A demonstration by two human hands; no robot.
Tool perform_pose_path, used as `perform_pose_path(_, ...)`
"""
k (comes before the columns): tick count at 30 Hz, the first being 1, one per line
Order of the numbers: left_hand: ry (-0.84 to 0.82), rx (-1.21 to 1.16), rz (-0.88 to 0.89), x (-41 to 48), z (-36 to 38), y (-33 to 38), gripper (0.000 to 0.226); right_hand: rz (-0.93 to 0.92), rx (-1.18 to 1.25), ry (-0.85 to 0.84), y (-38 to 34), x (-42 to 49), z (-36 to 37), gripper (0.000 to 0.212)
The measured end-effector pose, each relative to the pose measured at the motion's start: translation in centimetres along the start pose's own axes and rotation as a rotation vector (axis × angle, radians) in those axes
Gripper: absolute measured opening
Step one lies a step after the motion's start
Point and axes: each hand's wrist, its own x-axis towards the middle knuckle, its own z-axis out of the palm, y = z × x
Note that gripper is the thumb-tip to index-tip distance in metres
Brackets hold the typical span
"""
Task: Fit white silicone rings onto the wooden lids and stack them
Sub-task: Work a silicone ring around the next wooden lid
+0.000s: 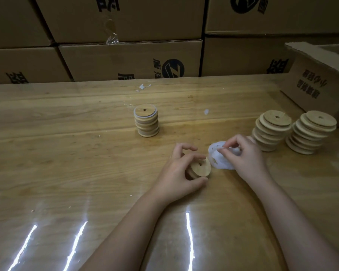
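My left hand (pixel 179 173) grips a round wooden lid (pixel 201 167) with a small hole, held tilted on edge just above the table. Right beside it lies a small heap of white silicone rings (pixel 219 159), and my right hand (pixel 245 155) pinches one ring at the top of that heap with thumb and forefinger. Farther back at the centre stands a neat stack of lids with white rings fitted (pixel 146 120). At the right stand two leaning stacks of bare wooden lids, the nearer stack (pixel 270 130) and the outer stack (pixel 311 133).
The glossy wooden table (pixel 67 153) has glare streaks along its near edge. An open cardboard box (pixel 319 81) sits at the far right. A wall of stacked cartons (pixel 125 55) runs behind the table. Small white scraps (pixel 143 87) lie near the back edge.
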Motion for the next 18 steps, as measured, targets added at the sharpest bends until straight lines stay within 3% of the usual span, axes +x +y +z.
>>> perform_pose_path(5,0.084,-0.072,-0.056,0.2,0.1,0.0,0.023,0.064,0.170,-0.047,-0.2,-0.2,-0.1,0.023)
perform_pose_path(10,0.291,-0.264,-0.192,0.5,-0.3,-0.2,0.053,0.122,0.464,-0.059,-0.9,0.0,-0.5,0.020)
perform_pose_path(12,0.367,-0.350,-0.255,0.7,-0.6,-0.2,0.050,0.123,0.561,-0.110,-1.3,-0.1,-0.5,0.012)
perform_pose_path(18,0.247,-0.198,-0.156,0.5,-0.3,-0.4,0.040,0.029,0.634,-0.231,-2.1,-0.5,-0.4,0.012)
